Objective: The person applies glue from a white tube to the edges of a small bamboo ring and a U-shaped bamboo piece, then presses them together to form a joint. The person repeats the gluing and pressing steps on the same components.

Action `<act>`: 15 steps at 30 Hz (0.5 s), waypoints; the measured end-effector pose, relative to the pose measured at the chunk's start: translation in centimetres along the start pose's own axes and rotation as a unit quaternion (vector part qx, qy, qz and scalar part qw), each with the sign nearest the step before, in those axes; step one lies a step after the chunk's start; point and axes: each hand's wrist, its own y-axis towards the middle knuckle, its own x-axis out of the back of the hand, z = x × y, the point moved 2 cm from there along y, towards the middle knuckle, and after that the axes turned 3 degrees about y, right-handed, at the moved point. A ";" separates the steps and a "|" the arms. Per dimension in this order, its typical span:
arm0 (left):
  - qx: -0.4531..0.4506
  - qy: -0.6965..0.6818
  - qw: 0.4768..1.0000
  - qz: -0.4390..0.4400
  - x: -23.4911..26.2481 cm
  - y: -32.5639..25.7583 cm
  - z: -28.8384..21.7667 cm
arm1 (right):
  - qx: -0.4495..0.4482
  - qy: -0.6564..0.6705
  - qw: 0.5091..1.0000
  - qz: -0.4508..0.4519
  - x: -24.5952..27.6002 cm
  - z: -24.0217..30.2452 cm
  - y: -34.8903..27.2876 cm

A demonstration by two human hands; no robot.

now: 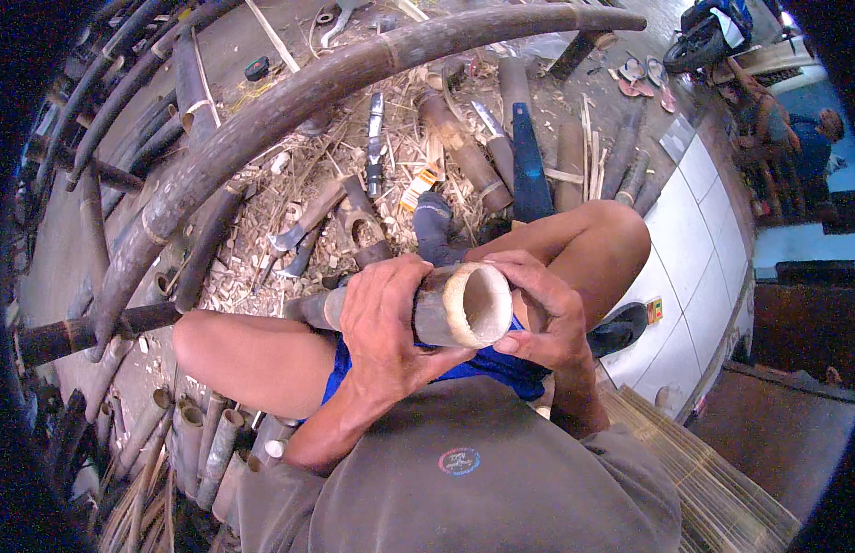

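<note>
A thick, dark-skinned bamboo tube (pixel 434 309) lies across my lap, its pale, hollow cut end turned to the right. My left hand (pixel 383 318) wraps over the tube from the left, thumb beneath it. Fingers of my right hand (pixel 549 309) close around the pale rim at the cut end, with the thumb at the lower edge. The tube runs on leftward past my left hand. Beyond my lap, a hatchet-like tool (pixel 307 217) and a bamboo piece with an opening cut in it (pixel 363 226) rest among shavings.
Wood shavings (pixel 238 253) cover the floor ahead. A long curved bamboo pole (pixel 353 69) arches across the front. A saw (pixel 530 166), a knife (pixel 489 120) and bamboo tubes lie beyond my foot. More bamboo (pixel 189 429) stands at left; white tiles (pixel 695 249) and a person (pixel 810 147) are at right.
</note>
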 end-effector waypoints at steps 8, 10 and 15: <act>-0.006 0.043 0.999 0.031 -0.1 1.3 0.1 | 0.016 -0.069 0.997 -0.043 -1.0 0.1 0.0; -0.006 0.042 0.999 0.028 -0.2 1.2 0.2 | 0.020 -0.039 0.998 -0.054 -1.6 -0.3 0.5; -0.005 0.064 0.997 0.042 -0.1 1.5 0.0 | 0.085 -0.066 0.993 -0.043 -1.2 -1.0 1.6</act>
